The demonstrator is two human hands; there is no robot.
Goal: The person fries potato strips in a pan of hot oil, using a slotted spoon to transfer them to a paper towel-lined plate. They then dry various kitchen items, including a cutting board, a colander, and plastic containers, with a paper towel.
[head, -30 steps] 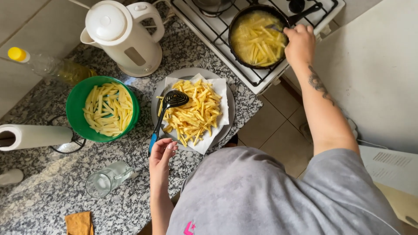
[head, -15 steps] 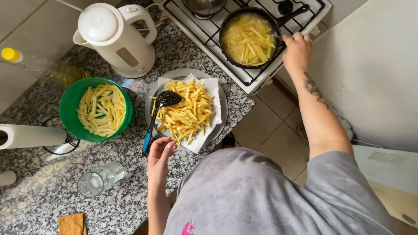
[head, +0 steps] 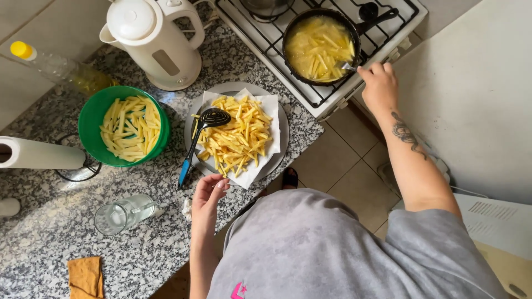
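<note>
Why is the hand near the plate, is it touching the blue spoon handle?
Apart. The head view shows bare granite between the left hand and the blue handle of the slotted spoon.

The person wears a loose grey T-shirt [head: 354, 249] — soft, faintly mottled fabric with short sleeves ending above the elbows. Near its lower hem sits a small bright pink mark (only partly in view). Both forearms are bare. The right forearm carries a dark tattoo [head: 406, 133] — a curling, scrolling design below the wrist. The left hand [head: 209, 194] and right hand [head: 379, 84] are bare.
</note>
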